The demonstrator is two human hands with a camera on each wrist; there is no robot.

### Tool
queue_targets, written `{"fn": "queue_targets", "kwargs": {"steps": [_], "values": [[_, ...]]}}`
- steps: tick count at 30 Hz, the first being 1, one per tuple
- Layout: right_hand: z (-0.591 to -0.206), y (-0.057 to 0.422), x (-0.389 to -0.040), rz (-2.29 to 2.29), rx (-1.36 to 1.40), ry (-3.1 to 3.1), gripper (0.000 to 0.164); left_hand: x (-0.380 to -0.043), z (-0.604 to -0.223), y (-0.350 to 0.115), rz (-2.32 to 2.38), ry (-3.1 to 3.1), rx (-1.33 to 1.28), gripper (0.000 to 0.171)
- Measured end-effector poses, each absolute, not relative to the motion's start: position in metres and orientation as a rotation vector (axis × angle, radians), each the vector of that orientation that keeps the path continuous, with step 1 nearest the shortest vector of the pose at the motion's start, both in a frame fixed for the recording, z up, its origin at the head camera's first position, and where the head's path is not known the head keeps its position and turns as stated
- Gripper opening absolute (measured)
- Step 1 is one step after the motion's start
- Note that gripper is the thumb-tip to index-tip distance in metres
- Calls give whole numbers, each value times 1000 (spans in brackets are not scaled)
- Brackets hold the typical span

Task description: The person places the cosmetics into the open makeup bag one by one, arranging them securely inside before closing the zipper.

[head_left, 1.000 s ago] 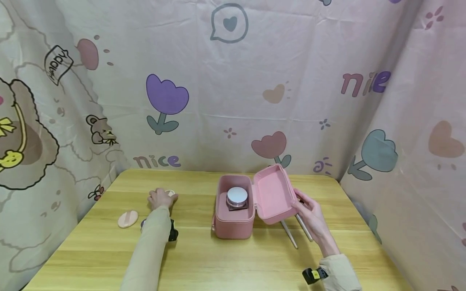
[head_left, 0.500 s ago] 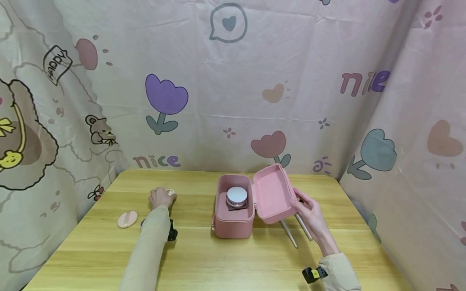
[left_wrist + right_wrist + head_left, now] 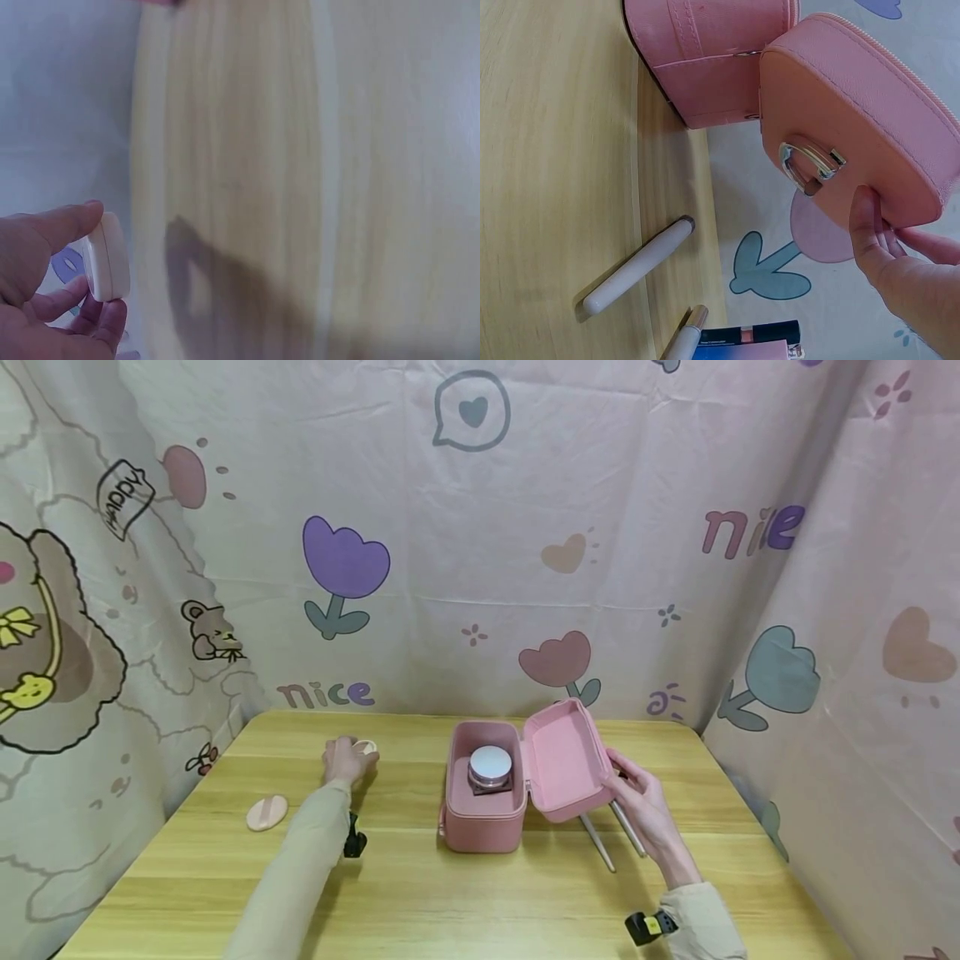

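My left hand (image 3: 348, 761) pinches a small cream-coloured compact (image 3: 109, 257) between thumb and fingertips. In the left wrist view it is held on edge, with its seam showing. Toward the middle of the table stands an open pink cosmetic case (image 3: 483, 833). Inside it, a round jar with a white lid (image 3: 491, 763) sits on a dark flat item (image 3: 491, 791). My right hand (image 3: 643, 806) holds the case's lid (image 3: 566, 760) tilted out to the right. The lid's outer face bears a metal-fitted handle (image 3: 810, 163), seen in the right wrist view.
A pale pink powder puff (image 3: 267, 812) lies at the left. Two white-handled makeup brushes (image 3: 641, 266) lie below the lid, with a slim black tube (image 3: 776, 332) and a pink-and-blue item (image 3: 754, 350) beside them. A printed curtain (image 3: 450, 543) hangs around the table.
My left hand has moved back and to the right with the compact, up off the table. My right hand and the lid stay put. A purple spot beside the left sleeve is now hidden.
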State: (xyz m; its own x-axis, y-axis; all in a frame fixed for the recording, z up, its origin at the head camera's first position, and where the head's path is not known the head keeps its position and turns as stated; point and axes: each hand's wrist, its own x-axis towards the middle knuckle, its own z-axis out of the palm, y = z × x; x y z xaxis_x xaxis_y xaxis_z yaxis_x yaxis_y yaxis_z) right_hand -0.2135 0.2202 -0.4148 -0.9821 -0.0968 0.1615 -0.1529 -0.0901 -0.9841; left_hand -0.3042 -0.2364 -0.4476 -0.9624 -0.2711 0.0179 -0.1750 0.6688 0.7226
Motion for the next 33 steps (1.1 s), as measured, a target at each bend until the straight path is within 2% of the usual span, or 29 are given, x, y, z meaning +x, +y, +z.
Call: {"fn": "queue_targets", "kwargs": {"steps": [33], "values": [[-414,220,-211,2250,282,-2131,63,-271,-387,-155,-1332,-2693,-276,52]]}}
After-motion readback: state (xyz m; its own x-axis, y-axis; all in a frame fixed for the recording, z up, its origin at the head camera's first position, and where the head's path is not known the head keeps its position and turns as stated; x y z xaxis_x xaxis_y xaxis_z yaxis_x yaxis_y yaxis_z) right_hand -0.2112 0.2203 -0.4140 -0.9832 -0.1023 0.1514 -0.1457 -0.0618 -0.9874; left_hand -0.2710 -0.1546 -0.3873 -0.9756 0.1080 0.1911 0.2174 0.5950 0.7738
